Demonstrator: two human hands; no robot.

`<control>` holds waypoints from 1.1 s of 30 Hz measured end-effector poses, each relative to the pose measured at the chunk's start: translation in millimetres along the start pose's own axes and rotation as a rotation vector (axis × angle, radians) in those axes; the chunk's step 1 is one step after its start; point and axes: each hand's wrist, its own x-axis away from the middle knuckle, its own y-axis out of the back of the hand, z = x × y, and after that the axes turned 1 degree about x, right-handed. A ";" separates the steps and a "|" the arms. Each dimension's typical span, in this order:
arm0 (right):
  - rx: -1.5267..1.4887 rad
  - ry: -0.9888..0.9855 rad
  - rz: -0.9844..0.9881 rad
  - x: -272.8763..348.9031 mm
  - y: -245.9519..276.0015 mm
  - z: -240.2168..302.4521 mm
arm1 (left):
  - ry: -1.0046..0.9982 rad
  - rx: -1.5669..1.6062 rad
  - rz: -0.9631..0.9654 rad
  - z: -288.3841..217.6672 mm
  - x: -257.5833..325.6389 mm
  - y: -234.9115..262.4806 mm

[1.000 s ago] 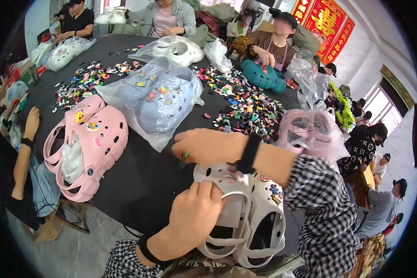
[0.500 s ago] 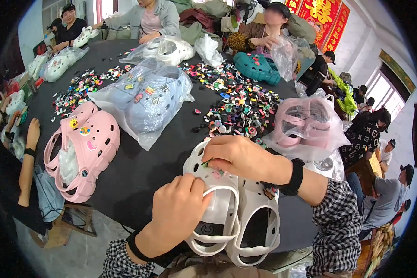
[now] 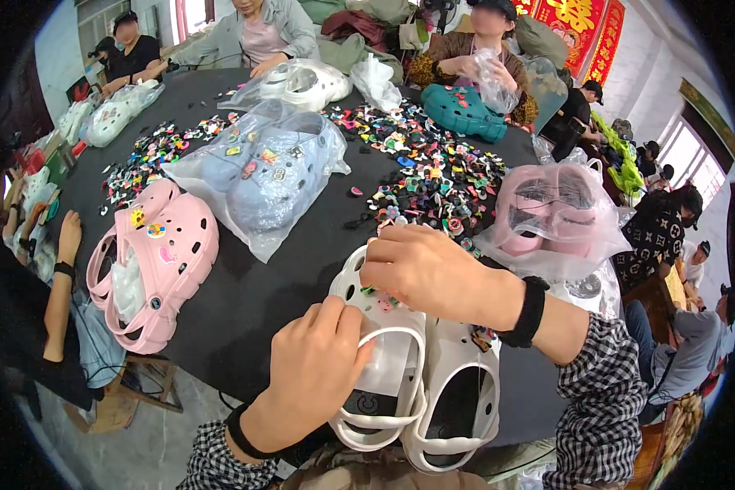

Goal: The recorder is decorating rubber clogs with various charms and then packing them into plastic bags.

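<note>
A pair of white clogs lies before me, toes pointing away. My left hand (image 3: 310, 367) is closed on the left clog (image 3: 340, 279), its thumb at the foot opening. Over that clog's toe, my right hand (image 3: 433, 273) bends its fingers down in a pinch. A bit of a green shoe charm (image 3: 367, 290) shows under these fingertips, which are mostly hidden. Beside it a pink charm (image 3: 384, 304) sits on the clog. The right clog (image 3: 445, 351) lies against the left one, with a dark, multicoloured charm (image 3: 483, 336) on its upper.
Loose charms (image 3: 433, 184) are heaped beyond my hands. Around them are pink clogs (image 3: 189, 233), bagged blue clogs (image 3: 273, 196), bagged pink clogs (image 3: 551, 204), teal clogs (image 3: 464, 113) and bagged white clogs (image 3: 322, 86). Other people sit around the black table (image 3: 245, 327).
My right fingers have curled further over the green charm, covering more of it. My left hand keeps its hold. Across the table, a person now has both hands at a clear bag.
</note>
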 end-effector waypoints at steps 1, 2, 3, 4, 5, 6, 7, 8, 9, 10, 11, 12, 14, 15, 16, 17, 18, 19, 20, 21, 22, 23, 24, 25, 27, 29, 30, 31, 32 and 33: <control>0.011 0.009 -0.008 -1.1 -0.3 0.3 | 0.003 -0.001 0.002 -0.2 0.4 0.4; 0.023 0.017 -0.015 -1.9 -0.4 0.9 | 0.012 0.007 -0.001 -0.2 0.7 0.7; 0.022 0.020 -0.016 -2.9 0.1 1.1 | 0.020 0.013 -0.008 0.3 0.6 0.7; -0.079 -0.024 -0.022 -3.0 1.2 1.5 | 0.024 0.012 -0.009 0.8 1.0 0.2; -0.180 -0.069 -0.028 -3.5 2.4 2.3 | 0.040 0.022 -0.008 1.4 1.9 -0.5; -0.182 -0.067 -0.026 -3.4 5.9 5.0 | 0.056 0.034 -0.007 0.8 2.6 -1.4; -0.228 -0.095 -0.015 -3.5 10.0 8.3 | 0.061 0.035 -0.008 0.5 2.9 -2.1; -0.275 -0.123 -0.004 -3.5 11.3 10.5 | 0.049 0.030 -0.033 0.3 3.2 -2.9; -0.273 -0.125 -0.004 -2.4 10.4 12.6 | 0.030 0.026 -0.057 0.3 2.8 -3.6; -0.268 -0.145 0.010 -1.6 8.7 15.1 | 0.027 0.027 -0.057 0.3 2.6 -4.1; -0.263 -0.163 0.025 -1.4 7.7 16.7 | 0.030 0.032 -0.057 0.2 2.7 -4.3; -0.263 -0.163 0.024 -2.2 6.9 16.8 | 0.035 0.035 -0.056 0.3 2.7 -4.6; -0.179 -0.109 0.019 -3.8 5.6 17.1 | 0.037 0.035 -0.057 0.6 2.8 -4.7; -0.178 -0.109 0.018 -3.6 4.3 17.9 | 0.037 0.037 -0.059 0.6 3.0 -4.8; -0.161 -0.110 -0.009 -2.9 2.2 19.3 | 0.037 0.037 -0.060 0.7 2.8 -4.9; -0.143 -0.112 -0.036 -2.4 0.4 20.1 | 0.031 0.036 -0.068 0.8 2.5 -5.0; -0.142 -0.111 -0.036 -2.1 -1.6 20.0 | 0.026 0.036 -0.077 0.6 2.4 -5.3; -0.069 -0.066 -0.038 -2.0 -3.4 19.7 | 0.026 0.035 -0.078 0.6 2.5 -5.8; 0.003 -0.022 -0.039 -1.7 -4.0 19.5 | 0.031 0.033 -0.082 0.6 2.7 -6.4; 0.004 -0.021 -0.040 -2.1 -2.2 20.6 | 0.035 0.032 -0.087 0.9 3.0 -6.9; 0.017 0.026 -0.033 -2.8 0.8 22.0 | 0.033 0.031 -0.088 1.2 3.1 -7.5; 0.029 0.073 -0.025 -3.2 3.0 22.5 | 0.034 0.036 -0.103 1.5 3.2 -8.2; 0.028 0.075 -0.028 -3.7 3.9 21.0 | 0.038 0.039 -0.116 2.2 3.5 -8.7; 0.020 0.104 -0.004 -4.1 5.4 18.3 | 0.039 0.036 -0.116 2.8 4.1 -9.3; 0.016 0.132 0.020 -6.2 8.0 13.2 | 0.039 0.057 -0.149 3.1 4.6 -10.4; -0.069 0.190 0.079 -7.8 10.2 7.9 | 0.035 0.064 -0.155 1.9 3.9 -10.9; -0.069 0.192 0.078 -9.3 11.3 5.7 | 0.038 0.068 -0.159 2.7 4.1 -10.3; -0.081 0.202 0.096 -9.5 12.7 3.4 | 0.039 0.067 -0.160 3.5 4.1 -10.3; -0.092 0.212 0.115 -9.5 13.6 1.9 | 0.036 0.080 -0.167 4.5 3.9 -10.7; -0.093 0.213 0.119 -8.7 14.7 3.8 | 0.034 0.097 -0.173 4.5 4.4 -11.2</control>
